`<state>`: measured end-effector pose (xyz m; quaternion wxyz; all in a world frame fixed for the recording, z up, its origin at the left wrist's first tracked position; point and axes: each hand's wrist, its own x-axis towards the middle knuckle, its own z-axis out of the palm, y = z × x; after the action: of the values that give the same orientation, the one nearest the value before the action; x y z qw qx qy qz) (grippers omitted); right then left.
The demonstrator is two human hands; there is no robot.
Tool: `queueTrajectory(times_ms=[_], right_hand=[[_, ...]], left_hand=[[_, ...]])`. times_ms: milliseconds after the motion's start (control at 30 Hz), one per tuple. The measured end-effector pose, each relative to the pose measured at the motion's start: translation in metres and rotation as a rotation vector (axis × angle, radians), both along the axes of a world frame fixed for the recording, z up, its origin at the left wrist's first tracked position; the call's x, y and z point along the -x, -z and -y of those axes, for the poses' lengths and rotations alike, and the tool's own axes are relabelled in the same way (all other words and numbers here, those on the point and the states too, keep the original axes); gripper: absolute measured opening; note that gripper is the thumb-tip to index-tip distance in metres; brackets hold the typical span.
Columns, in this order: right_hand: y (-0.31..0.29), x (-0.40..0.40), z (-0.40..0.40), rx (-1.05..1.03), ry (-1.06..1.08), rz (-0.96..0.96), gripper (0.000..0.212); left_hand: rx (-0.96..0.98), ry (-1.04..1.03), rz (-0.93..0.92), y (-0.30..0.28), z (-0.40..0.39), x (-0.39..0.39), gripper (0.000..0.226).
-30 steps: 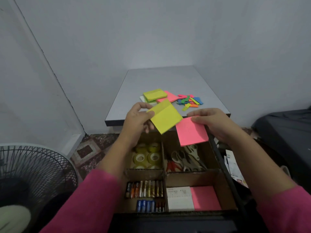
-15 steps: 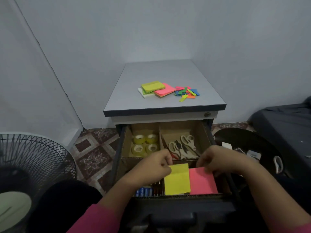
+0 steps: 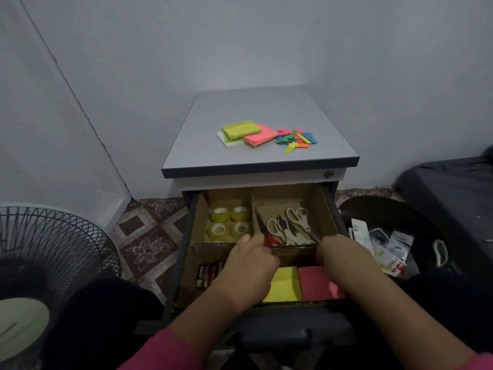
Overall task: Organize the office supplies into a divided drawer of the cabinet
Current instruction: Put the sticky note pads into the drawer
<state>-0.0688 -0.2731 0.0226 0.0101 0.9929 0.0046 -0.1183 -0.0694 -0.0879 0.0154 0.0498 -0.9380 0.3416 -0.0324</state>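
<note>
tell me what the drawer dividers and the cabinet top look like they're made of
Drawer dividers: brown corrugated cardboard, matte, by the look of it; a fluted edge shows along the near wall. Cabinet top: probably laminate over board, smooth pale grey with a soft sheen and a dark edge band; the core is hidden.

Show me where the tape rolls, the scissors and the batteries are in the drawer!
tape rolls (image 3: 230,222): head view, on the near right roll of the four.
scissors (image 3: 289,225): head view, on the white handles in the back right compartment.
batteries (image 3: 206,273): head view, on the dark cells beside the left hand.
</note>
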Motion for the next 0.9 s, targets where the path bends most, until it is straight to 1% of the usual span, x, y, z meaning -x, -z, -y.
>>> queueTrajectory(times_ms=[67, 133, 167, 233, 367, 500, 600, 767, 900], right_hand=[[-0.003, 0.001, -0.002, 0.016, 0.019, 0.009, 0.024], [-0.001, 0.001, -0.002, -0.004, 0.018, -0.007, 0.020], [0.002, 0.002, -0.003, -0.017, 0.006, -0.028, 0.019], [0.011, 0.002, -0.006, -0.021, -0.021, -0.107, 0.016], [0.028, -0.005, -0.010, 0.031, -0.058, -0.318, 0.029], [0.037, -0.014, -0.011, 0.086, -0.098, -0.440, 0.034], [0.039, -0.016, -0.011, 0.110, -0.106, -0.467, 0.036], [0.043, -0.017, -0.009, 0.114, -0.121, -0.468, 0.036], [0.044, -0.017, -0.008, 0.098, -0.129, -0.454, 0.035]], left_hand=[[-0.038, 0.058, 0.000, 0.001, 0.000, 0.000, 0.020], [-0.031, 0.107, -0.009, 0.001, 0.002, 0.002, 0.025], [-0.003, 0.118, -0.012, 0.003, 0.003, 0.003, 0.030], [-0.006, 0.105, -0.080, 0.003, 0.004, 0.003, 0.037], [-0.107, 0.136, -0.114, -0.001, 0.007, 0.003, 0.041], [-0.220, 0.140, -0.120, 0.001, 0.011, 0.002, 0.037], [-0.267, 0.145, -0.100, 0.005, 0.013, 0.000, 0.033], [-0.275, 0.148, -0.076, 0.009, 0.013, -0.001, 0.030], [-0.299, 0.137, -0.101, 0.010, 0.014, -0.002, 0.031]])
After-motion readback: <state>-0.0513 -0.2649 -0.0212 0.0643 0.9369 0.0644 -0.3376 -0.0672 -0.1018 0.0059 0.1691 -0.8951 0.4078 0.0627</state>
